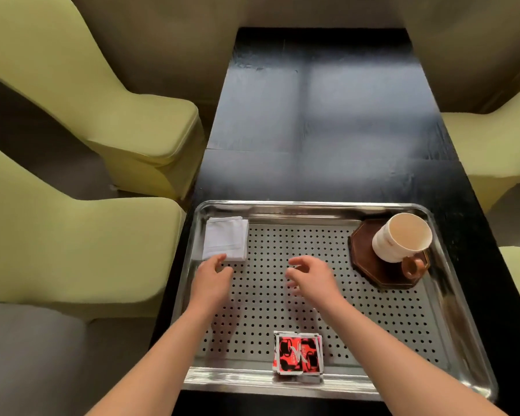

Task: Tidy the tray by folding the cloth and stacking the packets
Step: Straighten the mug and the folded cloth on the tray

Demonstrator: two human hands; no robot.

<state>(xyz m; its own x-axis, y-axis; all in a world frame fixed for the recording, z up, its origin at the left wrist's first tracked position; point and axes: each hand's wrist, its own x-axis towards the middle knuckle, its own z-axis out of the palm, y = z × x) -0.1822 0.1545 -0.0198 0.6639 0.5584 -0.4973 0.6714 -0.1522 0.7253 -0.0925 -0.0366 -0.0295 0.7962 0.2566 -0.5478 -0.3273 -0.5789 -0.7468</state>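
A perforated steel tray (336,208) lies on a black table. A white cloth (226,237), folded into a small rectangle, rests in the tray's far left corner. A stack of red and black packets (297,352) sits at the tray's near edge, in the middle. My left hand (212,276) hovers just below the cloth with fingers apart, holding nothing. My right hand (311,276) hovers over the tray's middle, fingers loosely curled and apart, empty.
A white cup (401,237) with a brown handle stands on a dark octagonal coaster (364,259) in the tray's far right corner. The black table (327,115) stretches away ahead. Green upholstered chairs (72,85) flank it on both sides.
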